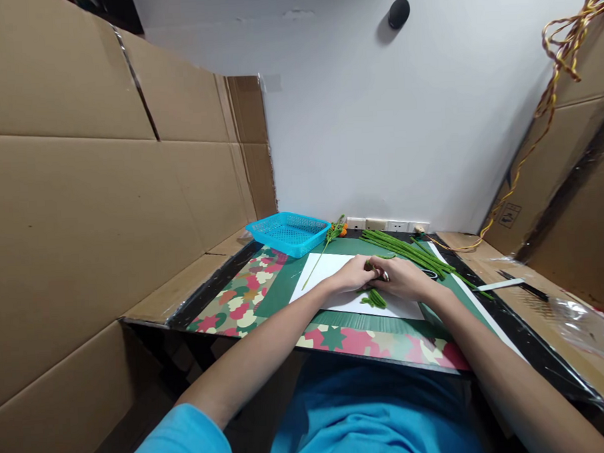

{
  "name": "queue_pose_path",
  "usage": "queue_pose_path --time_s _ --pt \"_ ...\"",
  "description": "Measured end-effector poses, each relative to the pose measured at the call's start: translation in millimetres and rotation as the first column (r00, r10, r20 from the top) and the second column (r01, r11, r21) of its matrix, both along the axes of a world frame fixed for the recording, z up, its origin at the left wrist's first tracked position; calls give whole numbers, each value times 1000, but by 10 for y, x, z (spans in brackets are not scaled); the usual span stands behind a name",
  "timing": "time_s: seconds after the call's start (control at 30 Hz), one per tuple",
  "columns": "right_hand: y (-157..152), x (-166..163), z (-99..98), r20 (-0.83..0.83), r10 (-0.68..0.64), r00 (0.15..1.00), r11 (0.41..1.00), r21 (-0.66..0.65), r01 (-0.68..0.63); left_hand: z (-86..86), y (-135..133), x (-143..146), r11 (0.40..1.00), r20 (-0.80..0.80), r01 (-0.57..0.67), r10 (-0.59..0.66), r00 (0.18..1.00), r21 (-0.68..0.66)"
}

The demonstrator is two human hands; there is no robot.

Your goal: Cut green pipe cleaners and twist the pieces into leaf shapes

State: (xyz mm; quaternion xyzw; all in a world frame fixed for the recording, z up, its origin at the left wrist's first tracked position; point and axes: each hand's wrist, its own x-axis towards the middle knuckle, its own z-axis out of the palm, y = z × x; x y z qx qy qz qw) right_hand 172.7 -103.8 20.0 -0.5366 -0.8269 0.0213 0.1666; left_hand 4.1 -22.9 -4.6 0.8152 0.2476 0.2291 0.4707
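Observation:
My left hand (pixel 353 275) and my right hand (pixel 398 280) meet over a white sheet of paper (pixel 308 271). Their fingers are closed together around a green fuzzy pipe cleaner, mostly hidden by the fingers. A small shiny spot shows between the hands, too small to name. Just below them, short bent green pipe cleaner pieces (pixel 375 299) lie on the paper. Beyond my right hand is a bundle of long green pipe cleaners (pixel 408 250). Beside that hand, a dark loop like a scissors handle (pixel 429 274) shows in part.
A blue plastic basket (pixel 288 235) stands at the back left, beside an orange flower on a green stem (pixel 341 230). On the right are a white strip (pixel 502 284), a black pen-like tool (pixel 527 287) and a clear plastic bag (pixel 586 324). Cardboard walls (pixel 106 215) flank the table.

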Motion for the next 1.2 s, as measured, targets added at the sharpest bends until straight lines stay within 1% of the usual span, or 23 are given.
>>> queue_pose_path --time_s 0.17,0.3,0.5,0.77,1.03,1.2 --pt "-11 -7 13 3 -6 1000 1000 -6 6 0 8 -1 1000 4 0 0 1000 -4" --pt "1 0 -4 4 -2 1000 1000 1 2 -10 12 -1 1000 7 -2 2 1000 29" --pt "31 17 -36 7 15 1000 1000 22 -15 -16 5 1 1000 -7 -17 17 1000 1" --pt "12 8 -13 10 10 1000 1000 14 -10 3 9 -1 998 -9 -1 1 1000 63" --pt "6 1 -7 27 2 1000 1000 21 -2 -11 17 -4 998 -19 -9 10 1000 65" --pt "-6 -4 11 37 -2 999 1000 13 1 -12 24 1 996 -10 6 -5 1000 94"
